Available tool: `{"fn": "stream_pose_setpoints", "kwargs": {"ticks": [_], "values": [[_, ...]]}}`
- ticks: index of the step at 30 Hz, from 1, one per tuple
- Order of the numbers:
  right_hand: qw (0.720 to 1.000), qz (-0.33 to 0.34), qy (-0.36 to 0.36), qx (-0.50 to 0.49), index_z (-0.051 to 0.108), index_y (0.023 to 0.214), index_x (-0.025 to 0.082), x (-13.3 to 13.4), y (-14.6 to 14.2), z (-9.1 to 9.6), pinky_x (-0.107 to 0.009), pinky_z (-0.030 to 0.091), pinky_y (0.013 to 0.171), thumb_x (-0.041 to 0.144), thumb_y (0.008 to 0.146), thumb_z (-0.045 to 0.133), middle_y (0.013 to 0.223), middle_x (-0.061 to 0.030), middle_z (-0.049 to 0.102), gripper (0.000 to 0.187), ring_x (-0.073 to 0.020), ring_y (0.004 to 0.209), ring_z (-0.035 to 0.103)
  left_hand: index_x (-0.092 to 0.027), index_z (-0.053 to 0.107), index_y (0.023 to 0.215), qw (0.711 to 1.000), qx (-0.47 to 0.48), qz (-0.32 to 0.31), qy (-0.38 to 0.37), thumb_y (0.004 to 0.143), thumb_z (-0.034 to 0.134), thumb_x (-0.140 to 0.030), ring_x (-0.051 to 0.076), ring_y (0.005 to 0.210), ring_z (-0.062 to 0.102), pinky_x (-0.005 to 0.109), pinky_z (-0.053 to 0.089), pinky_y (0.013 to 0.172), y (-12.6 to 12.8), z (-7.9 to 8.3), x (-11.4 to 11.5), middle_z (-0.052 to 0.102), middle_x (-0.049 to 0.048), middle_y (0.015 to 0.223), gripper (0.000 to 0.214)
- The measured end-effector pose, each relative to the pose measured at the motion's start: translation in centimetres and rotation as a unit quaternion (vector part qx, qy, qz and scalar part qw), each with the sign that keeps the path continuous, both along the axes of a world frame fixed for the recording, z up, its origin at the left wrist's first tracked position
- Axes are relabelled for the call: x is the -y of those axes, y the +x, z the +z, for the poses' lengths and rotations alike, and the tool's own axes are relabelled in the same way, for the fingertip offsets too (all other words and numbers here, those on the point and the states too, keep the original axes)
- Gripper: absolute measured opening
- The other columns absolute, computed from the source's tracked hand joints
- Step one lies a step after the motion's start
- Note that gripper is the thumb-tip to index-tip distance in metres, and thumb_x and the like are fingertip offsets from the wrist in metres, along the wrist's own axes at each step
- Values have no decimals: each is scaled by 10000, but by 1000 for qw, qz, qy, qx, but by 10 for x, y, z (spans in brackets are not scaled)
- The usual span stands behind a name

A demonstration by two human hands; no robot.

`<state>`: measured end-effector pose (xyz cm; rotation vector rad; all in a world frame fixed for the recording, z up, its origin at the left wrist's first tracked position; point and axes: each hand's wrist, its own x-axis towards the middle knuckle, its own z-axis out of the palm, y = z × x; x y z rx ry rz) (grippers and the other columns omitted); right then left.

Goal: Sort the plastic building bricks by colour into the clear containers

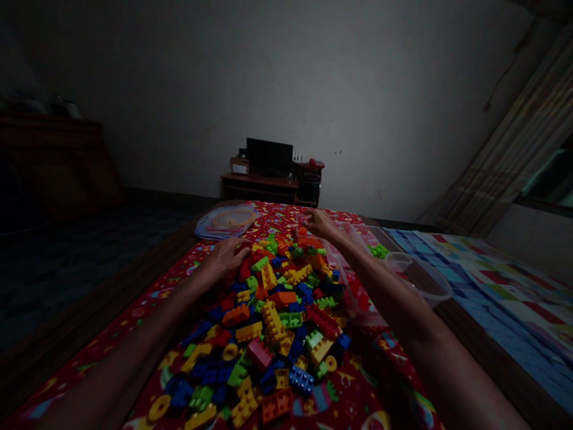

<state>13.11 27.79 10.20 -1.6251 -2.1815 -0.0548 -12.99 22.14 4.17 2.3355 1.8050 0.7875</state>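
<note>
From where I stand, the toy bricks [268, 278] lie in one big loose heap down the middle of the red cloth [152, 304], probably tipped out like that so every colour can be seen and reached. The see-through boxes, such as this long one [353, 292], stand along the right side of the heap, which would make for a short reach from bricks to box. One of them has a few green bricks [379, 249] in it, perhaps kept apart by colour. A round-cornered clear tub [441, 289] sits beside it, and the lids [224, 222] lie at the far left, seemingly out of the way.

The left hand [226, 258] rests at the heap's far left edge, fingers bent against the bricks; I can't tell whether they are pinching one. The heap spreads to the right of that hand and back toward the person. The right hand [320, 222] is stretched beyond the heap's far end, fingers curled down near some orange bricks [301, 230]; whether it grasps anything I can't make out, as the fingertips are too small and dim
</note>
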Motion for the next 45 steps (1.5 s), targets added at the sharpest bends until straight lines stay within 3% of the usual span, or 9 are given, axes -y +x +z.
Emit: {"fn": "stream_pose_setpoints", "kwargs": {"ticks": [6,13,17,23,28,32,38,43,45], "values": [[985,161,-49,30,679,995,109,32,-39,-20,-211,378,614,137,806,500,811,-83,691,261,-148,731,607,-129,611,1151,999,36,5,-33,814,326,-446,271,1190,527,385,385,1023,-19,-23,-10,619,122,1240,544],[932,327,-128,92,655,1075,165,60,-51,-36,-204,389,658,192,820,554,928,-64,683,275,-131,772,590,-132,596,1097,993,95,-35,-62,730,425,-475,284,1086,594,384,462,927,-15,-33,-14,650,150,1165,530],[941,290,-134,110,641,1110,140,71,-35,-35,-216,408,658,131,765,556,979,-91,679,356,-168,821,604,-168,611,971,994,91,-47,-40,724,450,-436,264,911,643,370,500,817,-10,-32,-14,700,109,966,399],[964,230,-130,37,652,1108,163,92,-14,-22,-208,400,655,90,744,559,944,-61,689,383,-147,786,600,-206,654,800,998,62,-25,-7,666,565,-358,287,891,646,372,478,811,3,-16,-4,710,89,904,221],[964,244,-95,-47,669,1067,181,103,2,-23,-203,393,669,46,792,510,918,-51,697,346,-124,772,595,-212,684,868,992,99,-71,-34,695,569,-413,236,681,665,313,498,652,28,3,17,720,36,770,289],[973,210,-68,-65,665,1102,168,110,14,-24,-197,362,617,52,793,503,816,-33,682,368,-101,668,550,-200,662,991,978,165,-112,-58,741,537,-491,172,519,617,260,467,501,45,13,31,705,12,703,403],[967,203,-41,-150,677,1101,154,114,14,-25,-205,397,655,164,860,500,911,-67,705,300,-121,730,592,-160,607,1096,957,226,-157,-86,741,556,-487,186,618,637,252,460,502,57,18,39,702,32,734,486],[945,268,-49,-183,655,1153,170,113,9,-30,-213,431,673,242,883,510,946,-69,716,314,-142,774,629,-165,548,1168,935,272,-189,-126,707,608,-492,192,680,652,262,484,546,62,18,41,703,26,768,569],[944,264,-58,-190,656,1152,174,112,8,-31,-214,437,658,238,874,523,942,-64,722,315,-141,756,633,-169,546,1173,934,278,-183,-131,682,635,-509,198,679,657,267,490,552,63,19,41,705,22,762,604]]}}
